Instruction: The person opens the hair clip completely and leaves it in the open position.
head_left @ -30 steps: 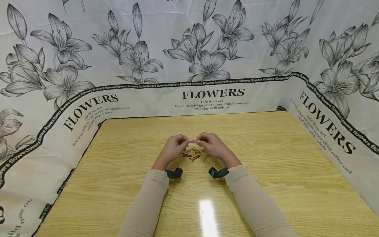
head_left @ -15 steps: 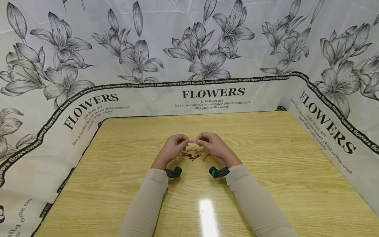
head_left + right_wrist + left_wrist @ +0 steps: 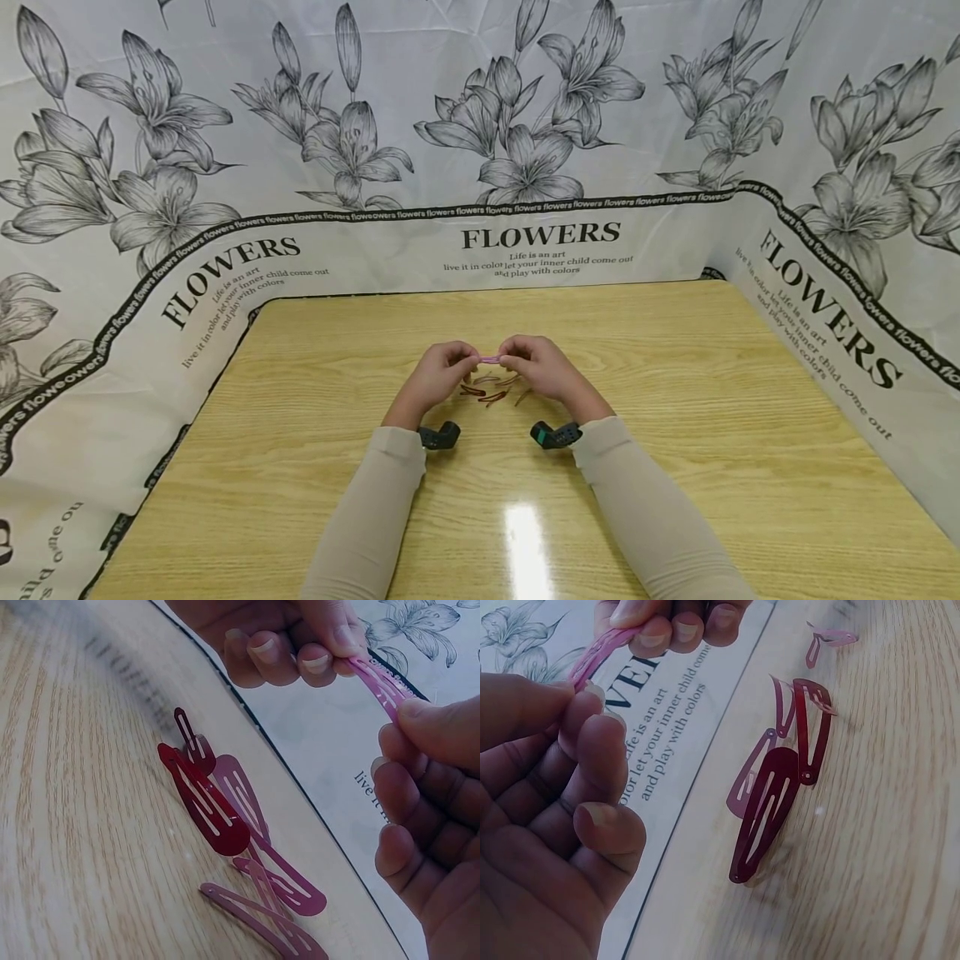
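A pink snap hair clip is stretched level between both hands, above the table. My left hand pinches one end between thumb and forefinger. The other end is pinched by my right hand. Slots run along the pink clip in the right wrist view, and fingertips cover its ends. On the table below lie several loose snap clips: a dark red clip, a bright red clip, a mauve clip and paler pink ones, some overlapping.
The wooden table carries a bright reflection near its front. White cloth printed with flowers and lettering stands around its back and sides. Each wrist wears a dark camera mount, such as the right one.
Both hands stay almost in place with the pink hair clip between them. Only a very slight shift of the hands shows; the loose clips have not moved.
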A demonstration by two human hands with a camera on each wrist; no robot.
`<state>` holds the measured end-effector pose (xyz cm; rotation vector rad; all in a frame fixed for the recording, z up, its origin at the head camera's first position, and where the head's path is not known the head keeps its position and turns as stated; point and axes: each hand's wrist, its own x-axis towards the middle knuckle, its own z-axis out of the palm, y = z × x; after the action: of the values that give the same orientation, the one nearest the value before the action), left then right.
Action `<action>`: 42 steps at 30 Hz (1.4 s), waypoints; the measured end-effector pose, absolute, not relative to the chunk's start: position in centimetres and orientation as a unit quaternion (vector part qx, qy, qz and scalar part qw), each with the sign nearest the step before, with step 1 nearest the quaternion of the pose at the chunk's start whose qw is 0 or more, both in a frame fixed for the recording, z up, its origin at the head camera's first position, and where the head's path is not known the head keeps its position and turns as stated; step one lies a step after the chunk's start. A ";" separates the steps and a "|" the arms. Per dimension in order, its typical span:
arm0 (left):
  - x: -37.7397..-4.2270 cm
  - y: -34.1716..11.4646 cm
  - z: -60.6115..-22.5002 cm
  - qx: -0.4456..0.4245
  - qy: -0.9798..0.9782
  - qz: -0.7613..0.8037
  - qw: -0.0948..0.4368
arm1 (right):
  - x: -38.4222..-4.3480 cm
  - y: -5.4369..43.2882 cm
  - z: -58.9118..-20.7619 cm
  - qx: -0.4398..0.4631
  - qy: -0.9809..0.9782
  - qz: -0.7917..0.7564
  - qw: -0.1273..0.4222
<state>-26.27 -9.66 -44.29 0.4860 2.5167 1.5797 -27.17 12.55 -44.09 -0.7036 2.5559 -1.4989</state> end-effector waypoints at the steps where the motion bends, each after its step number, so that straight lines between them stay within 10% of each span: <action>1: -26.3 -9.7 -44.3 0.160 0.833 0.525 0.067 | -27.1 12.5 -44.0 -0.227 0.838 -0.494 0.052; 42: -26.4 -9.7 -44.5 0.177 0.840 0.507 0.081 | -27.2 13.2 -43.5 -0.218 0.844 -0.484 0.079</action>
<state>-26.42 -9.69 -44.52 0.5283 2.5091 1.5162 -27.25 13.25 -43.48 -0.6528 2.5264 -1.4482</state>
